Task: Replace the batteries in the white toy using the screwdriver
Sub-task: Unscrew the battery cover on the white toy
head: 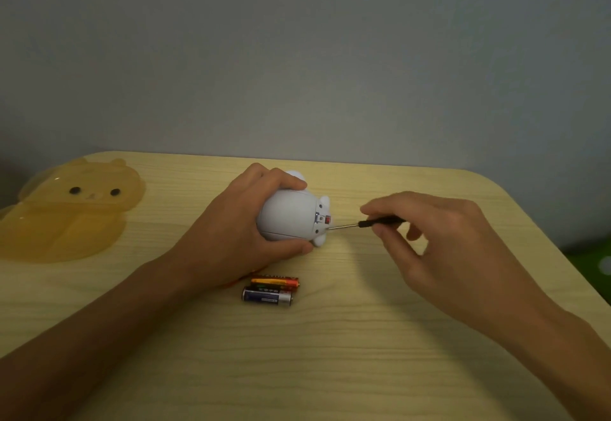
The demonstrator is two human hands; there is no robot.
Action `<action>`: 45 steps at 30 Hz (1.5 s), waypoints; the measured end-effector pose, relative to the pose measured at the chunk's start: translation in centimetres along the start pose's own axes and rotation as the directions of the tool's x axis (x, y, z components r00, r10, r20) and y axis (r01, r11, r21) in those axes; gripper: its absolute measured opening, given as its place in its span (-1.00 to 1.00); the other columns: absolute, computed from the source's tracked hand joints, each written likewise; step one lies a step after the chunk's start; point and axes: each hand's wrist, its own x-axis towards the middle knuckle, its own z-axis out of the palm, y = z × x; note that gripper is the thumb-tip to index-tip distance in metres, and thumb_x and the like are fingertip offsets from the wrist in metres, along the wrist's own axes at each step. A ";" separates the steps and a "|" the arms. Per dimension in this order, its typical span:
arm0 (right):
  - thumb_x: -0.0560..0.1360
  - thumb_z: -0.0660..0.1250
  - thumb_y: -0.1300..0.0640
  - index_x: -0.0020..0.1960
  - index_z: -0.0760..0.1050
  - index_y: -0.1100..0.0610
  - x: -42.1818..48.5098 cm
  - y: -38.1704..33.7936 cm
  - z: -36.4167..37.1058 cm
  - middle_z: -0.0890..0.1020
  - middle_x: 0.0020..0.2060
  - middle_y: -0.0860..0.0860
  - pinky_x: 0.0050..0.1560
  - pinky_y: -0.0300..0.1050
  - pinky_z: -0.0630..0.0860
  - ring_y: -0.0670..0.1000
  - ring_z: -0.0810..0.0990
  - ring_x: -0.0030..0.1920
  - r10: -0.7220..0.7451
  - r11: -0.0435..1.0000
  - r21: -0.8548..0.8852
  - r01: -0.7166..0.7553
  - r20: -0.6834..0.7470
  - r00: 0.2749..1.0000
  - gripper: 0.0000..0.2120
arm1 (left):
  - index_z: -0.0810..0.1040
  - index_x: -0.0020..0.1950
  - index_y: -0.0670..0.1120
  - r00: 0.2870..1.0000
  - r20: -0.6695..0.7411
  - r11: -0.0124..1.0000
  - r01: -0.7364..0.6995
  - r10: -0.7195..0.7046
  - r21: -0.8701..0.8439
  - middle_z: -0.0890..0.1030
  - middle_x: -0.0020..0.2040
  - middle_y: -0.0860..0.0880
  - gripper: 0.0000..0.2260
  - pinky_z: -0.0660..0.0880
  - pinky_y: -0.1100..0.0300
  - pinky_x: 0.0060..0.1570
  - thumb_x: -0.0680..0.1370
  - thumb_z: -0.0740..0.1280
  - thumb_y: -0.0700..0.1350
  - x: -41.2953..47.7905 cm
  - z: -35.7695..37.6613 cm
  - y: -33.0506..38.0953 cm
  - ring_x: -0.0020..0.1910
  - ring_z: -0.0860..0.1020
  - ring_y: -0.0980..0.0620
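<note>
Entry, as we find it: white toy point(291, 219), lying on its side on or just above the worktop point(330, 354) (we cannot tell which), its underside turned to the right, with a small red switch showing there. Left hand point(244, 219): grip curled round the toy's body from the left, digits on both the near and far flanks, holding it. Right hand point(439, 232): to the right of the toy and apart from it, grip pinching the black handle of the screwdriver point(380, 221) between thumb and fingertips, the other fingers loosely curled below. The screwdriver's long axis runs nearly level from the right hand leftwards to the toy, dipping slightly toward the tip. The bare shaft bridges the gap, and the tip meets the underside just below the red switch. Whether it sits in a screw head we cannot tell, as the spot is too small. We judge the step in hand to be work on the battery-cover screw. The coming turn, in our view, depends on keeping the shaft square to that underside while the left grip stops the toy rolling. Batteries point(271, 290): a small cluster on the worktop on the near side of the toy, apart from it, roughly parallel to the screwdriver, count uncertain. Amber bear-shaped tray point(69, 212): well to the left of the toy.
</note>
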 end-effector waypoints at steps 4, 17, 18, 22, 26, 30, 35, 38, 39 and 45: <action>0.49 0.49 0.19 0.02 0.73 -0.06 -1.1 1.9 0.5 0.71 -0.16 -0.29 -0.10 -0.48 0.46 -0.44 0.55 -0.18 0.174 0.983 0.035 -0.179 0.101 0.979 -0.82 | 0.42 0.34 0.24 1.000 -0.005 1.000 0.013 -0.013 -0.007 0.45 0.22 0.35 -0.37 0.40 0.42 -0.03 0.33 0.53 0.30 0.0 0.0 0.0 0.18 0.48 0.34; 0.49 0.46 0.04 0.10 0.69 -0.11 -0.6 2.4 2.0 0.67 0.01 -0.26 0.07 -0.22 0.48 -0.16 0.56 0.06 0.239 0.966 0.039 -0.257 0.259 0.936 -0.80 | 0.44 0.30 0.25 0.999 -0.020 0.999 0.030 -0.031 -0.021 0.53 0.23 0.29 -0.40 0.44 0.39 -0.04 0.33 0.58 0.25 0.0 -0.2 0.8 0.14 0.54 0.26; 0.48 0.46 0.00 0.15 0.67 -0.12 -0.1 2.0 2.0 0.67 0.03 -0.26 0.05 -0.25 0.48 -0.18 0.58 0.06 0.262 0.951 0.100 -0.293 0.241 0.934 -0.76 | 0.44 0.29 0.25 0.999 -0.023 0.999 0.034 -0.035 -0.041 0.53 0.23 0.30 -0.40 0.43 0.41 -0.06 0.32 0.58 0.26 0.0 -0.3 0.9 0.14 0.54 0.26; 0.52 0.47 0.01 0.31 0.59 -0.06 1.8 0.2 3.2 0.73 0.03 -0.11 0.04 -0.12 0.62 -0.09 0.72 -0.04 0.335 0.756 0.478 -0.448 0.306 0.891 -0.64 | 0.43 0.27 0.27 0.999 -0.012 0.992 0.040 -0.042 -0.123 0.54 0.23 0.33 -0.38 0.49 0.40 -0.09 0.28 0.55 0.32 -0.1 -0.2 1.2 0.12 0.57 0.24; 0.57 0.44 0.15 0.40 0.52 -0.01 2.6 -0.7 3.6 0.76 0.08 0.06 0.04 0.14 0.68 0.19 0.78 -0.08 0.315 0.507 0.691 -0.515 0.407 0.857 -0.59 | 0.44 0.28 0.25 0.998 -0.057 0.983 0.028 -0.038 -0.180 0.52 0.23 0.33 -0.39 0.55 0.39 -0.11 0.31 0.57 0.32 -0.1 -0.5 1.3 0.14 0.57 0.25; 0.59 0.35 0.30 0.42 0.51 0.14 2.5 -1.2 3.5 0.76 0.08 0.14 0.04 0.10 0.70 0.20 0.77 0.01 0.266 0.282 0.819 -0.499 0.433 0.861 -0.59 | 0.46 0.30 0.20 0.997 -0.061 0.954 0.020 -0.040 -0.298 0.53 0.26 0.27 -0.43 0.61 0.29 -0.03 0.37 0.62 0.14 0.2 -0.5 1.8 0.20 0.58 0.18; 0.55 0.40 0.33 0.37 0.57 0.10 2.5 -1.7 4.3 0.76 0.13 0.03 0.04 0.02 0.70 0.09 0.77 0.02 0.318 0.358 0.828 -0.432 0.327 0.890 -0.59 | 0.54 0.28 0.28 0.992 -0.094 0.953 0.053 -0.084 -0.297 0.40 0.47 0.19 -0.53 0.53 0.35 0.14 0.39 0.44 0.28 0.9 -0.7 2.0 0.42 0.43 0.26; 0.54 0.44 0.24 0.44 0.51 0.09 2.2 -2.1 4.7 0.79 0.02 -0.06 0.15 0.16 0.66 0.06 0.79 -0.05 0.374 0.463 0.776 -0.429 0.267 0.888 -0.53 | 0.63 0.21 0.27 0.983 -0.124 0.934 0.087 -0.138 -0.347 0.41 0.47 0.13 -0.56 0.57 0.40 0.05 0.34 0.45 0.26 1.1 -0.6 2.3 0.42 0.45 0.19; 0.54 0.45 0.20 0.44 0.50 0.06 2.1 -2.4 4.7 0.80 -0.06 -0.05 0.16 0.15 0.65 0.02 0.79 -0.08 0.390 0.506 0.748 -0.429 0.245 0.888 -0.51 | 0.65 0.20 0.24 0.979 -0.133 0.927 0.094 -0.152 -0.364 0.43 0.46 0.11 -0.56 0.60 0.36 0.05 0.33 0.45 0.25 1.1 -0.5 2.5 0.41 0.47 0.16; 0.52 0.48 0.14 0.32 0.58 -0.11 1.9 -3.9 5.0 0.79 -0.11 -0.08 -0.07 0.25 0.69 0.09 0.78 -0.24 0.406 0.645 0.662 -0.382 0.126 0.905 -0.61 | 0.69 0.11 0.17 0.973 -0.126 0.877 0.114 -0.193 -0.467 0.56 0.32 0.13 -0.63 0.68 0.13 0.06 0.31 0.43 0.11 1.0 -0.1 3.3 0.33 0.57 0.09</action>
